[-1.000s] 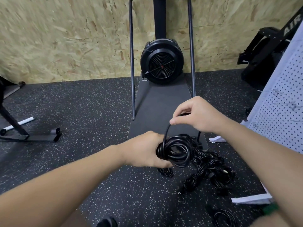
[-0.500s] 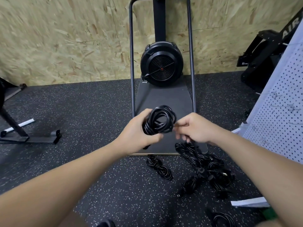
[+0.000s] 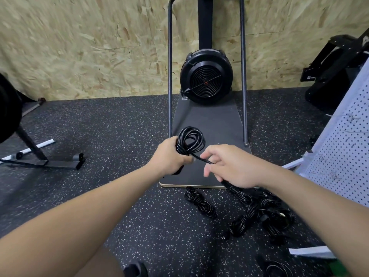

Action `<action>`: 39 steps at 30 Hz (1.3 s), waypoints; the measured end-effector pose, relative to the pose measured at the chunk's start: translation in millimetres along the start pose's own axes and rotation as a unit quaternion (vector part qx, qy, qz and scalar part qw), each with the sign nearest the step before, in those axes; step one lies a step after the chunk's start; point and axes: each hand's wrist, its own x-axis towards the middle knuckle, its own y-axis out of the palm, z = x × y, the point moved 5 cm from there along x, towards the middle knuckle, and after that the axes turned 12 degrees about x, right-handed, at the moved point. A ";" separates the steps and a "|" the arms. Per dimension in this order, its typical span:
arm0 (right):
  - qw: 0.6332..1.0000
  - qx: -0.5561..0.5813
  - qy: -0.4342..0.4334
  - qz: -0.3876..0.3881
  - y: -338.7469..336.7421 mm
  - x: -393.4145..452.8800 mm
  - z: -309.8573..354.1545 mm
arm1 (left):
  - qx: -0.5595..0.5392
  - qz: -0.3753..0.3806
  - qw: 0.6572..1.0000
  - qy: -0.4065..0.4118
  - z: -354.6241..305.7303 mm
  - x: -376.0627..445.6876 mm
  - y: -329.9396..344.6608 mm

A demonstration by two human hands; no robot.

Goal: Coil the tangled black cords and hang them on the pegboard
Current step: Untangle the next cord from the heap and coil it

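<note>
Left hand (image 3: pixel 169 156) grips a coiled black cord (image 3: pixel 190 142) held above the floor; right hand (image 3: pixel 229 166) pinches its loose tail (image 3: pixel 203 160). The pegboard (image 3: pixel 339 156) stands at right. Loosened grip would likely let loops spring apart, tangling again.

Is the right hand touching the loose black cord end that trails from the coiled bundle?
Touching. The head view shows the right hand pinching the loose black cord end running from the coiled black cord bundle gripped by the left hand.
</note>
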 end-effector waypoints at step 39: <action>0.887 0.447 0.058 -0.102 -44.3 29.2 -42.4 | 0.026 0.052 0.948 0.314 -82.5 -69.0 5.1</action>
